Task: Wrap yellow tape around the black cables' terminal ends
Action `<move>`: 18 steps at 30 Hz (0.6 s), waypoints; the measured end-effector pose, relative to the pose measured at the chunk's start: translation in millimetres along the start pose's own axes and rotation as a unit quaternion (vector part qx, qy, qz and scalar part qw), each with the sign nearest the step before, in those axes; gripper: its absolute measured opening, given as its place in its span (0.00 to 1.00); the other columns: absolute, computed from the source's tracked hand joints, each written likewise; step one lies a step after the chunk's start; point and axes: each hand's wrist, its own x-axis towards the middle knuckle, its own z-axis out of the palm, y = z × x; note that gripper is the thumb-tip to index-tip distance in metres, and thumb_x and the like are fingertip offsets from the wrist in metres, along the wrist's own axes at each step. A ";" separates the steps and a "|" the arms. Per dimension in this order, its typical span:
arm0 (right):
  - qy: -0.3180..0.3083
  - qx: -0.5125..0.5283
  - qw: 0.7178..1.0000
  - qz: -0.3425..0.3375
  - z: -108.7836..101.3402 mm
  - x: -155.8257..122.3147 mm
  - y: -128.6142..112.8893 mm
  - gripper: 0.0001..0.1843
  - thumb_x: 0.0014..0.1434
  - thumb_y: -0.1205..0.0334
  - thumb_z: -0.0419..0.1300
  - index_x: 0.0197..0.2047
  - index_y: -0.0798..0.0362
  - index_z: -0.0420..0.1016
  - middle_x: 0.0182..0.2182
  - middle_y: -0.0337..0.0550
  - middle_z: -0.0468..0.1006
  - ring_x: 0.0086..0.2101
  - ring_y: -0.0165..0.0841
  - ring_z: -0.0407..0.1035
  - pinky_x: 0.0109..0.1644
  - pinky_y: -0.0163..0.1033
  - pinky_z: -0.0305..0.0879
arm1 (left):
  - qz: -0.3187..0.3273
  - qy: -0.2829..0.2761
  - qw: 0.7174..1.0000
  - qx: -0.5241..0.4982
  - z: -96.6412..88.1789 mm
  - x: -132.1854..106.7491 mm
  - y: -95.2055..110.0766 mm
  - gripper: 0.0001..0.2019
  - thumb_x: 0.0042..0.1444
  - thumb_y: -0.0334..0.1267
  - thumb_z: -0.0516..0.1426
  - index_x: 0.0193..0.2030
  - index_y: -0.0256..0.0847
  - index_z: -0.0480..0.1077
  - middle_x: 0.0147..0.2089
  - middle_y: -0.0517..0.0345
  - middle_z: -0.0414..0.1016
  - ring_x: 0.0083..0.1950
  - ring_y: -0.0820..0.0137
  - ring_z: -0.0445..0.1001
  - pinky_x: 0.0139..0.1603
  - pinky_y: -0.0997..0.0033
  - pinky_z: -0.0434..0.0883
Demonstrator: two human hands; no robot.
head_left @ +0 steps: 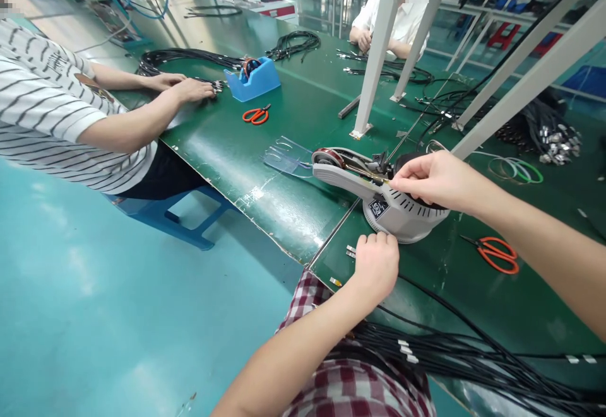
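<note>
A grey round tape dispenser (402,218) stands on the green table, with an amber tape roll (328,158) in its arm. My right hand (428,179) reaches over it, thumb and forefinger pinched at the end of a thin amber strip of tape (367,174). In front of the dispenser, my left hand (377,264) is closed in a fist around a cable end, with small metal connectors (350,251) poking out past the fingers. Black cables (454,347) run below that hand and across my lap. A small yellow-tipped piece (335,282) lies near the table edge.
Orange-handled scissors (498,255) lie to the right; another pair (256,115) lies farther off by a blue tape dispenser (255,79). White metal posts (379,51) rise from the table. A co-worker in a striped shirt (61,114) handles cables at left; another sits opposite.
</note>
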 end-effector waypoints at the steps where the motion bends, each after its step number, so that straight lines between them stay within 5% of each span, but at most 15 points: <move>1: -0.001 0.003 1.000 0.005 -0.2 -0.1 -1.2 0.14 0.54 0.48 0.65 0.31 0.51 0.81 0.21 0.39 0.73 0.21 0.29 0.61 0.23 0.34 0.56 | -0.006 -0.002 1.000 0.002 -1.8 0.6 -4.4 0.04 0.63 0.31 0.54 0.40 0.36 0.70 0.37 0.49 0.73 0.39 0.58 0.73 0.39 0.59 0.64; 9: -0.017 -0.013 1.000 0.017 -3.8 10.4 3.6 0.13 0.54 0.50 0.67 0.31 0.52 0.80 0.21 0.40 0.73 0.21 0.28 0.62 0.24 0.35 0.57 | -0.020 0.023 1.000 0.009 -26.3 3.8 -37.9 0.11 0.69 0.38 0.51 0.36 0.38 0.70 0.36 0.51 0.74 0.39 0.59 0.73 0.39 0.59 0.63; 15: -0.040 -0.022 0.999 0.018 -8.5 20.5 7.9 0.16 0.54 0.46 0.68 0.30 0.52 0.80 0.23 0.43 0.74 0.22 0.30 0.64 0.24 0.37 0.58 | 0.020 0.202 0.970 -0.134 -91.4 41.5 -84.6 0.11 0.71 0.37 0.49 0.40 0.38 0.70 0.39 0.53 0.72 0.42 0.66 0.70 0.45 0.65 0.67; 18: -0.058 -0.034 0.997 0.028 -11.7 25.8 9.2 0.16 0.54 0.46 0.68 0.31 0.51 0.81 0.23 0.45 0.75 0.22 0.31 0.65 0.24 0.38 0.58 | 0.079 0.217 0.964 -0.130 -117.6 72.9 -112.5 0.09 0.69 0.34 0.51 0.45 0.41 0.73 0.46 0.52 0.72 0.49 0.64 0.68 0.53 0.61 0.66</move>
